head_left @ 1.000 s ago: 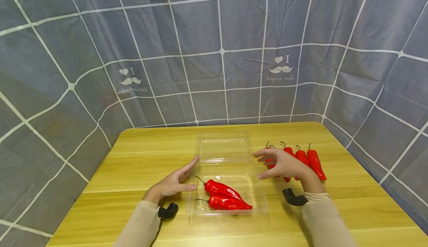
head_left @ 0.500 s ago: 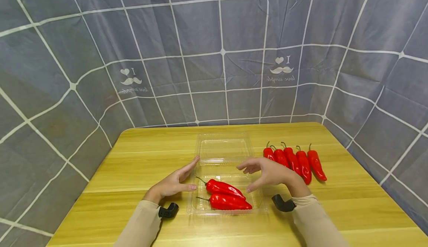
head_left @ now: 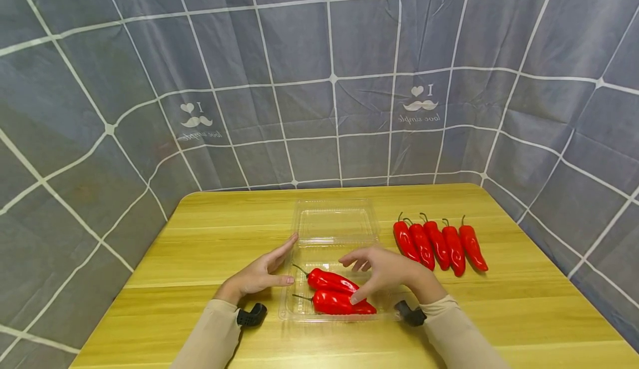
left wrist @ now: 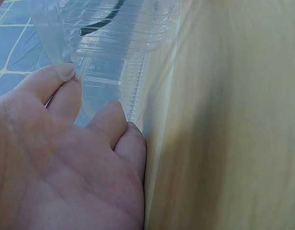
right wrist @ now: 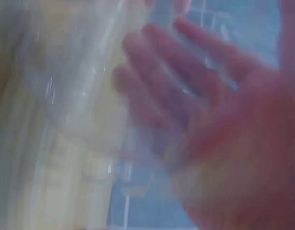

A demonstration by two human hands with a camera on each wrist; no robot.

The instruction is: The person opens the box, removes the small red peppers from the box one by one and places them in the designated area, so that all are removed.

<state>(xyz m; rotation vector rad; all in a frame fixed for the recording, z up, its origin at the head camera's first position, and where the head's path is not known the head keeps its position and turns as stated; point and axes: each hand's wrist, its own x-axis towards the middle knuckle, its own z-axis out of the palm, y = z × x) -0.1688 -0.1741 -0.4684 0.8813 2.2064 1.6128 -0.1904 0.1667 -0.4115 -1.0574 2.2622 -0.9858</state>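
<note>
In the head view two red peppers, a back one and a front one, lie side by side in the base of a clear plastic clamshell box, stems pointing left. My left hand rests at the box's left side. The left wrist view has its fingertips against the clear plastic, and a green stem shows through the wall. My right hand hovers over the box's right half, thumb overlapping the front pepper, fingers spread and loosely bent. Its wrist view is blurred, with nothing visible in the palm.
The box's clear lid lies folded back, away from me. Several more red peppers lie in a row on the wooden table, right of the box. A grey checked curtain hangs behind the table.
My right hand has moved left and toward me, from in front of the pepper row to over the box. My left hand and the two boxed peppers have stayed nearly still.
</note>
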